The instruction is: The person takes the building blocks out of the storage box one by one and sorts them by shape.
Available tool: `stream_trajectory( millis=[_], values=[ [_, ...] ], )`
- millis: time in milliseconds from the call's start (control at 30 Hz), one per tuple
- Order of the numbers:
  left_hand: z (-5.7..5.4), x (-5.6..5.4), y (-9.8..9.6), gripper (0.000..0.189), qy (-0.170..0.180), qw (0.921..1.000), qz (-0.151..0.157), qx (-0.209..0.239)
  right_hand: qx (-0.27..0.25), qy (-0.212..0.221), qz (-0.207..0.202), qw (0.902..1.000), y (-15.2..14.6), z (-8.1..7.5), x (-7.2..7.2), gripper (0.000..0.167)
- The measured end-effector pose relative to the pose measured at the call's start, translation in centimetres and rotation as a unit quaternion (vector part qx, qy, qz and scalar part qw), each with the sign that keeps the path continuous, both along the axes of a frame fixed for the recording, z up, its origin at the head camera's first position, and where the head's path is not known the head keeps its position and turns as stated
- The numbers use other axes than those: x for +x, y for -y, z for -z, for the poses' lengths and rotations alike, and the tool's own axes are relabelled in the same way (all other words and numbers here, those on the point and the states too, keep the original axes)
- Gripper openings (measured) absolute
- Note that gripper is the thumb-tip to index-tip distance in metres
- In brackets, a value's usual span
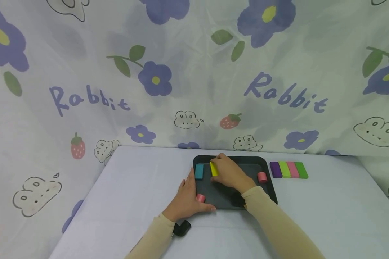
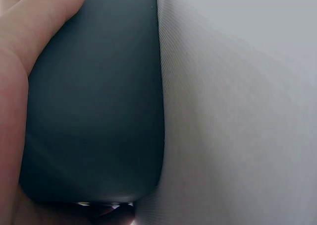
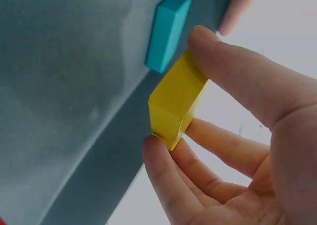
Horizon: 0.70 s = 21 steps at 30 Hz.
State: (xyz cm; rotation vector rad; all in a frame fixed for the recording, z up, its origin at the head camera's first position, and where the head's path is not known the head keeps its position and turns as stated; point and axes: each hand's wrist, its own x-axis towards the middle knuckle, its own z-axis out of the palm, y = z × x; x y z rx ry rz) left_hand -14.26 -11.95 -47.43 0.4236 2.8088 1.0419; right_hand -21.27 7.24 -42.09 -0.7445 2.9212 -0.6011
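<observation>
Over the dark tray [image 1: 218,194], near its far side, my right hand [image 1: 229,172] pinches a yellow block [image 3: 176,98] between thumb and fingertips. The block is tilted in the right wrist view. A teal block [image 1: 199,171] lies at the tray's left end, just left of the yellow one. My left hand [image 1: 188,198] rests against the tray's near left corner, fingers extended along the left side and thumb along the near rim. One pink cylinder [image 1: 201,198] sits inside that corner, partly hidden by the left hand. Another pink cylinder [image 1: 262,177] stands near the tray's right side.
Right of the tray, a purple block [image 1: 276,169], a lime block [image 1: 284,169], a pink block [image 1: 293,169] and a green block [image 1: 301,170] lie side by side. White cloth covers the table [image 1: 133,187]. A patterned curtain [image 1: 188,97] hangs behind it.
</observation>
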Motion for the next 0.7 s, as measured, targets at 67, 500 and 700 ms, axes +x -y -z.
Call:
stream_trajectory(
  millis=[67, 500, 700],
  values=[
    [0.0, -0.1, 0.0, 0.146, 0.001, 1.0, 0.0, 0.0, -0.004, -0.005, 0.001, 1.0, -0.4, -0.3, 0.3, 0.066],
    [0.0, 0.1, -0.1, 0.146, -0.001, 1.0, 0.001, 0.003, -0.048, -0.016, 0.038, 0.998, -3.0, -1.7, 2.1, 0.068],
    [0.0, 0.2, 0.0, 0.145, 0.007, 1.0, -0.003, -0.001, -0.062, -0.028, 0.045, 0.9966, -4.2, -1.6, 2.9, 0.067]
  ],
)
